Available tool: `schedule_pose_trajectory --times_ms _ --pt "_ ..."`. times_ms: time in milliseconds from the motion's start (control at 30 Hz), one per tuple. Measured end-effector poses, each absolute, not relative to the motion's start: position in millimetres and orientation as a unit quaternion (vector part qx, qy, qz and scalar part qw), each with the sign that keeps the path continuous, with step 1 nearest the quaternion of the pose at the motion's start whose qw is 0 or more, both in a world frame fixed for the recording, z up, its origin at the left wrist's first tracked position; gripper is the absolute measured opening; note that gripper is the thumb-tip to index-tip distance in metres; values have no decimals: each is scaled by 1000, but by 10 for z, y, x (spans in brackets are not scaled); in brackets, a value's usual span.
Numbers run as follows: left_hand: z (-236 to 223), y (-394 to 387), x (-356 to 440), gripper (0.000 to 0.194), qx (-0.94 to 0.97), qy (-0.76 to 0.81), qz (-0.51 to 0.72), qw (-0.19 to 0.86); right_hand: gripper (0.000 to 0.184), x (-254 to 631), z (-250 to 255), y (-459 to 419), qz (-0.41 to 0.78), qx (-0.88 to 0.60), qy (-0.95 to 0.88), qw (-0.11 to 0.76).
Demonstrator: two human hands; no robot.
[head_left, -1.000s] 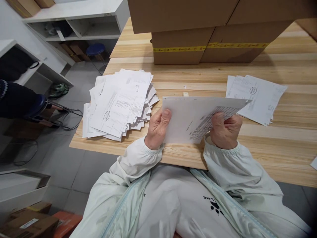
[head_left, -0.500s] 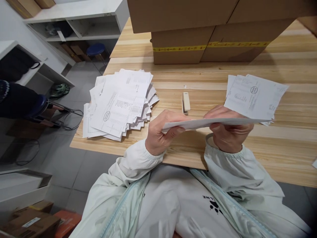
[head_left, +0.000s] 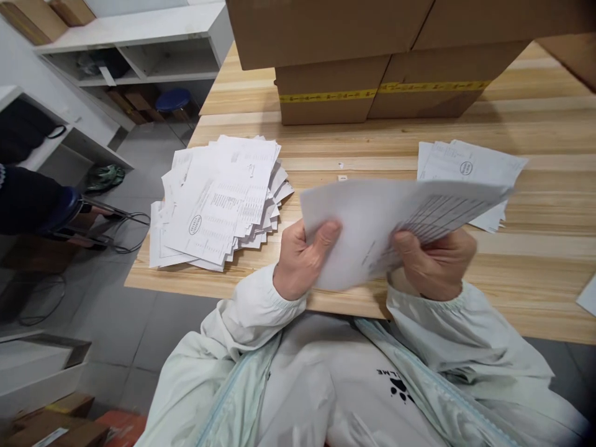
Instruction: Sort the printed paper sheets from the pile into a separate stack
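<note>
Between my two hands I hold printed paper sheets [head_left: 363, 217], tilted up over the table's front edge and blurred by motion. My left hand [head_left: 300, 257] grips their left side, thumb on the near face. My right hand [head_left: 435, 261] is closed on the right side, below a printed grid. To the left lies a thick, uneven pile of printed papers [head_left: 218, 198] with an oval stamp on top. A smaller stack of papers [head_left: 470, 162] lies behind the right end of the sheets. Only the tip of a cream stapler [head_left: 343, 178] shows past their upper edge.
Cardboard boxes [head_left: 326, 93] with yellow tape are stacked at the back of the wooden table [head_left: 549, 261]. A paper corner [head_left: 587, 297] shows at the far right. On the left are white shelves [head_left: 135, 28], a blue stool [head_left: 173, 100] and a seated person's dark clothing [head_left: 28, 198].
The sheets went from upright to nearly flat, showing the whole stapler, then tilted up again and cover most of it. Both hands kept their hold. The view shifted slightly.
</note>
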State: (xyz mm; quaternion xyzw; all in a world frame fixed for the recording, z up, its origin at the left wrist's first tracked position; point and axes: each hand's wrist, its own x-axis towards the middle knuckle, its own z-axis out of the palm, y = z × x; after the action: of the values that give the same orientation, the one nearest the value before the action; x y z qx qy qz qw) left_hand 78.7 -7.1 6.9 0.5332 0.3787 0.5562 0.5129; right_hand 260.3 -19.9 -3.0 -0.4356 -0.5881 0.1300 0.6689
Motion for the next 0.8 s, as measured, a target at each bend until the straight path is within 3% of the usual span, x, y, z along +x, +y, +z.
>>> schedule_pose_trajectory --times_ms 100,233,333,467,700,800 --pt "113 -106 908 38 481 357 528 602 33 2778 -3 -310 83 -516 -562 641" --pt "-213 -213 947 72 469 439 461 613 47 3035 -314 -445 247 -624 -537 512" --pt "-487 -247 921 53 512 488 379 596 62 3127 -622 -538 321 -668 -495 453" --pt "-607 -83 933 20 533 491 297 622 70 3156 -768 -524 318 -681 -478 454" --pt "-560 262 1036 17 517 501 285 633 63 3209 -803 -283 298 -670 -493 468" --pt "-506 320 1063 17 505 504 276 644 64 3347 -785 -228 269 -679 -542 416"
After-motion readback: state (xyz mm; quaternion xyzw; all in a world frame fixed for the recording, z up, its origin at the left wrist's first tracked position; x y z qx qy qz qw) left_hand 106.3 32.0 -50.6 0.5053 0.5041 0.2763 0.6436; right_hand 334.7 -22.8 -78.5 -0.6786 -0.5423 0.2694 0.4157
